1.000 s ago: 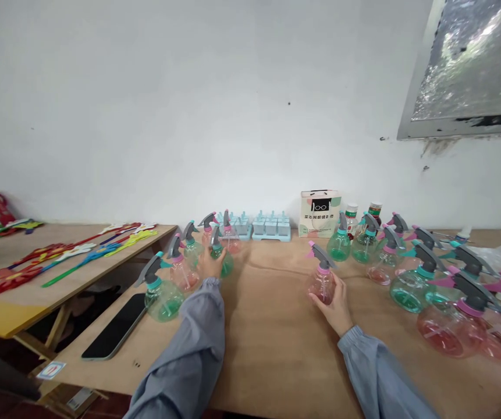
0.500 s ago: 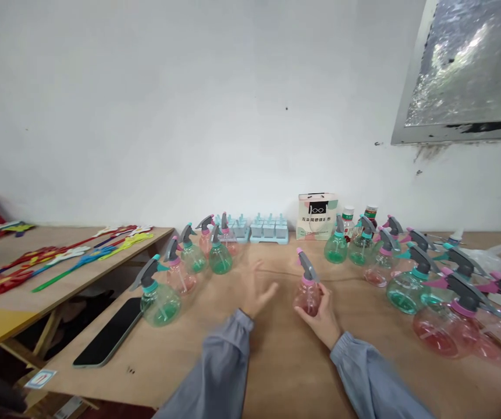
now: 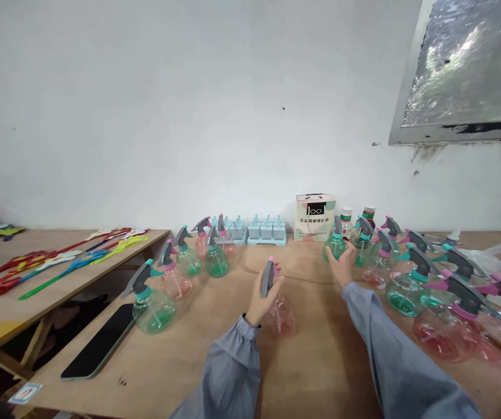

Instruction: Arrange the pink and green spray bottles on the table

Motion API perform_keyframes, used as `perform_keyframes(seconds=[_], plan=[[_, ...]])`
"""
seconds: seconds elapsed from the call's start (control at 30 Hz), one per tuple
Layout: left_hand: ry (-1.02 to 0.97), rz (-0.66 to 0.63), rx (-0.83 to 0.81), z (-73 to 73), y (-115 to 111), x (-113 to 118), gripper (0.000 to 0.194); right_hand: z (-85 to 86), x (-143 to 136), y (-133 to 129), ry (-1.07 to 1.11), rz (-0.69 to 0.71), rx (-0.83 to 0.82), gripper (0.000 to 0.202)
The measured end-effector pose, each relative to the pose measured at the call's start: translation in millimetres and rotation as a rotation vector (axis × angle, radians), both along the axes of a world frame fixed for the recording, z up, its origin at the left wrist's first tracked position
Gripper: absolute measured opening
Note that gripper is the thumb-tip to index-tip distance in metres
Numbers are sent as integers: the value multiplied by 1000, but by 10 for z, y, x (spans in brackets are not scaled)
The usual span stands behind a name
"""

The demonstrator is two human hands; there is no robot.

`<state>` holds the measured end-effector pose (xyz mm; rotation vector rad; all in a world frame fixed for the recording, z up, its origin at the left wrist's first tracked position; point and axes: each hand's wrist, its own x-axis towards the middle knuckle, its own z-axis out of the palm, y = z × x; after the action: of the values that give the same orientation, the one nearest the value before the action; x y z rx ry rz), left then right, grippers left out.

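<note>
My left hand (image 3: 264, 298) is closed around the neck and grey trigger head of a pink spray bottle (image 3: 281, 317), whose round clear body hangs low over the middle of the table or rests on it; I cannot tell which. Farther back on the right, my right hand (image 3: 341, 263) has its thumb and fingers around the round body of a green spray bottle (image 3: 334, 245). That bottle stands upright in front of a paper bag (image 3: 315, 218). Beside it is another green spray bottle (image 3: 362, 247).
Several pink and green spray bottles stand on the right (image 3: 446, 331) and left (image 3: 155, 308). A black phone (image 3: 99, 343) lies at the left edge. Light-blue popsicle moulds (image 3: 266, 231) sit by the wall. Colourful felt-like flowers (image 3: 53, 259) cover the side table (image 3: 114, 270).
The pink spray bottle has passed from my right hand to my left and moved leftward. My right hand has reached back to the green spray bottle and closed around it.
</note>
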<state>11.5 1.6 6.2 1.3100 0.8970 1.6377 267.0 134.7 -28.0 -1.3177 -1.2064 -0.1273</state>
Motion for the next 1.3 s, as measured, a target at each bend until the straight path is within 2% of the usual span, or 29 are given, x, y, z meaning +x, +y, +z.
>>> perform_keyframes(seconds=[0.1, 0.17, 0.23, 0.37, 0.53, 0.63, 0.7, 0.8, 1.03, 1.17, 1.3], plan=[[29, -81, -18, 25, -28, -37, 37, 206, 195, 409, 17, -29, -122, 89], [20, -138, -27, 43, -33, -61, 43, 239, 215, 532, 22, -25, -155, 88], [7, -196, -28, 70, -32, -93, 47, 200, 170, 542, 25, -29, -177, 84], [-5, -270, -41, 148, -30, -157, 39, -54, -27, 242, -13, -18, -185, 80], [-99, -312, -158, 220, -25, -179, 33, -449, -255, -518, -73, 165, -61, 69], [-145, -380, -206, 254, -33, -165, 30, -532, -312, -916, -64, 311, -103, 60], [-148, -413, -226, 274, -44, -149, 30, -531, -330, -1085, -70, 376, -110, 58], [-117, -439, -250, 288, -50, -120, 29, -521, -349, -1206, -64, 385, -86, 57], [-46, -463, -274, 317, -36, -90, 19, -557, -403, -1267, -37, 377, -71, 57], [-4, -502, -196, 326, -35, -78, 23, -559, -413, -1284, -45, 400, -77, 56], [-21, -438, -233, 298, -2, -37, 19, -584, -409, -1278, -40, 390, -66, 55]])
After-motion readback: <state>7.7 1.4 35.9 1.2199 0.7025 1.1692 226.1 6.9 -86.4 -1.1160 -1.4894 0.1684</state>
